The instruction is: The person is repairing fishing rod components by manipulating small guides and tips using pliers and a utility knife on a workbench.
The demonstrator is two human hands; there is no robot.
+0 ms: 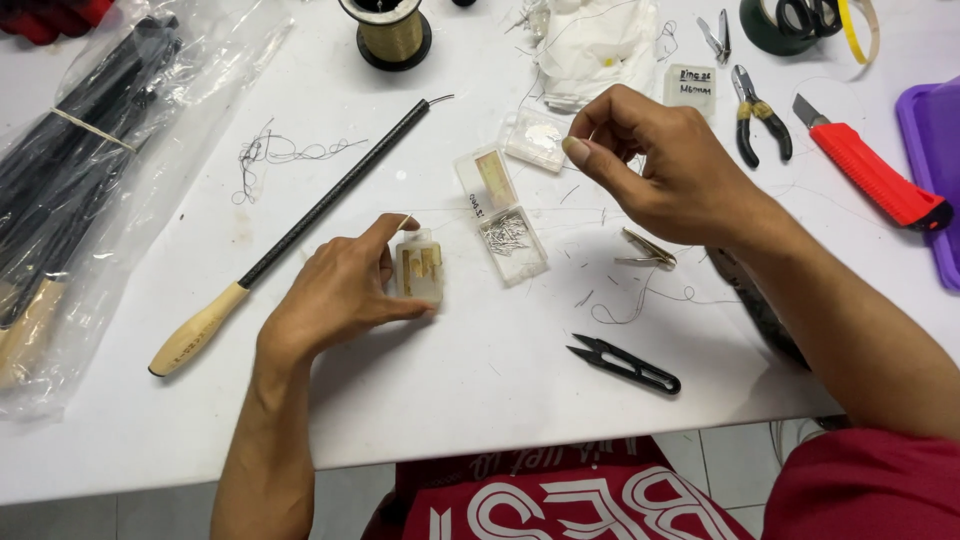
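Observation:
My left hand grips a small clear plastic box with yellowish contents, held on the white table. My right hand hovers above the table with thumb and forefinger pinched together; whatever they pinch is too small to make out. Between the hands lies an open clear box holding several small metal pins. Another small clear case sits just left of my right hand.
A long black rod with a wooden handle lies diagonally at left. Black thread snips, tweezers, pliers, a red utility knife, a thread spool, a purple tray and bagged rods surround the work.

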